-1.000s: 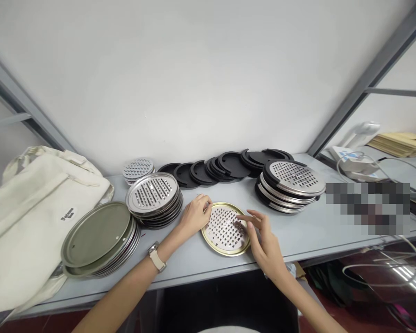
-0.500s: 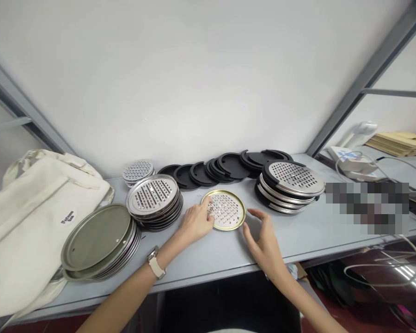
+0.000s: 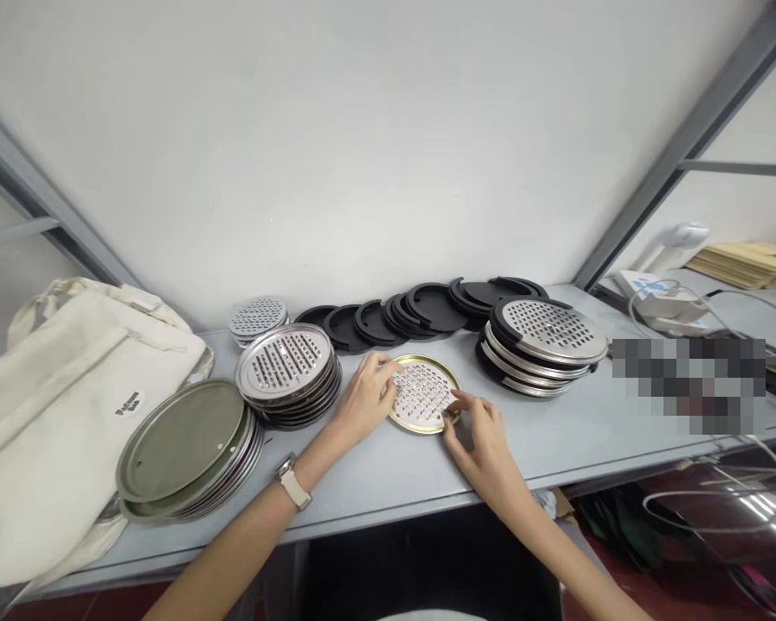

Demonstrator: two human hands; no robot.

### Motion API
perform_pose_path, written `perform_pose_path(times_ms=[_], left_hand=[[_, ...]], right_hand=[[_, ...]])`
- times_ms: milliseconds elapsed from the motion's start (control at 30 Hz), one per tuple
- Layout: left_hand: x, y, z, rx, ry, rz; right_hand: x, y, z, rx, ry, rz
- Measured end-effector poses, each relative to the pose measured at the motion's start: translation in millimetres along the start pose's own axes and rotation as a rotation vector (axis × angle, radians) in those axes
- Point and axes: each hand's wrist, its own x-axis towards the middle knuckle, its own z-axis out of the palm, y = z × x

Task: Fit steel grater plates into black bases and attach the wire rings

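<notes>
On the grey tabletop (image 3: 362, 483), between narrowly curled fingers of the left hand (image 3: 366, 392) and right hand (image 3: 482, 431), lies a gold-rimmed perforated disc (image 3: 423, 392), probably light, stiff and slick (its holes look raspy), best taken by opposite rim edges.

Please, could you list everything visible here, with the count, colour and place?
Round perforated metal disc: one, silver with gold rim, between hands
Perforated metal plates: one stack, silver, left
Small perforated discs: one stack, silver, back left
Round flat plates: one stack, olive-green, front left
Round rimmed discs: several, black, along wall
Black-edged perforated discs: one stack, silver, right
Fabric bag: one, cream, far left
Flat boards: stacked, yellowish, far right
Table: grey, beneath
Pixelated patch: right, contents unclear
Hands: two, left and right, at the gold-rimmed disc
</notes>
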Motion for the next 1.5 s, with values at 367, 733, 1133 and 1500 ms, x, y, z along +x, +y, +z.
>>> perform_pose_path(times_ms=[367, 733, 1133, 1500], left_hand=[[-4, 7, 3.7, 0.122, -0.105, 0.012], [-19, 20, 12.5, 0.103, -0.115, 0.048], [-18, 14, 20.3, 0.132, -0.138, 0.013], [-16, 14, 19.7, 0.101, -0.172, 0.021]], right_hand=[[2, -3, -5, 0.002, 0.002, -0.015], [43, -9, 15, -0.149, -0.132, -0.237], [48, -7, 16, -0.196, -0.232, -0.248], [47, -7, 16, -0.129, -0.209, -0.199]])
